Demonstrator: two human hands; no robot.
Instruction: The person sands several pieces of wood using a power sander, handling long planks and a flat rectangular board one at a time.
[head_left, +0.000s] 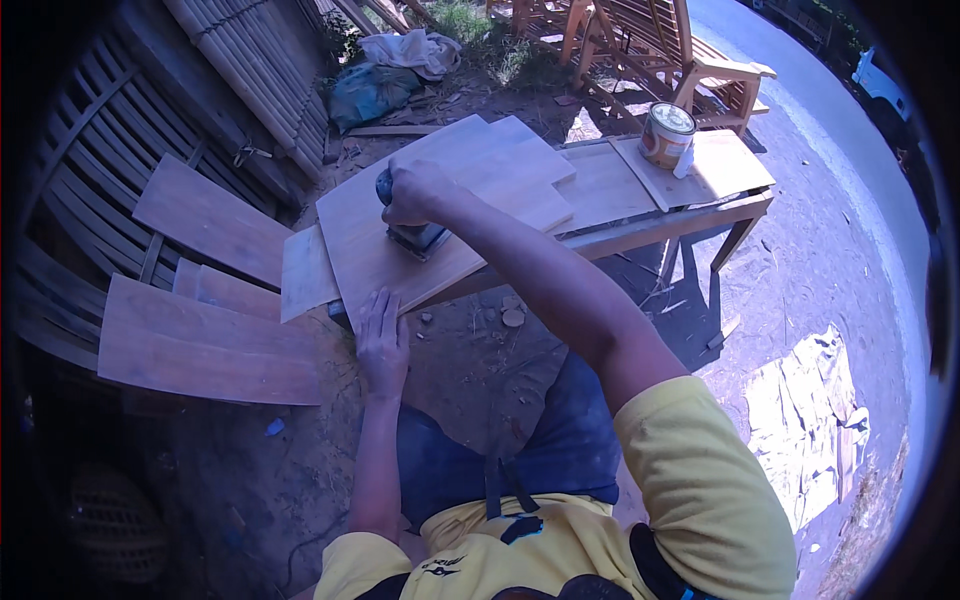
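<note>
A wide, pale wooden panel [350, 240] lies flat on a low wooden bench [640, 208], with stepped edges at its far right end. My right hand [415, 193] is wrapped round the top of a dark handheld power sander [418, 243]. The sander's flat base rests on the panel, left of its middle. My left hand [383, 335] presses on the panel's near left corner, fingers stretched out and holding nothing. Under the panel's left end a smaller thin board [306, 275] sticks out.
Loose boards [205, 340] lean against a slatted wooden frame [90, 170] at left. A paint can [668, 135] and a small white bottle [684, 162] stand on the bench's right end. Wooden chairs [650, 50] and a green sack [372, 95] are beyond; a crumpled sheet [805, 420] lies at right.
</note>
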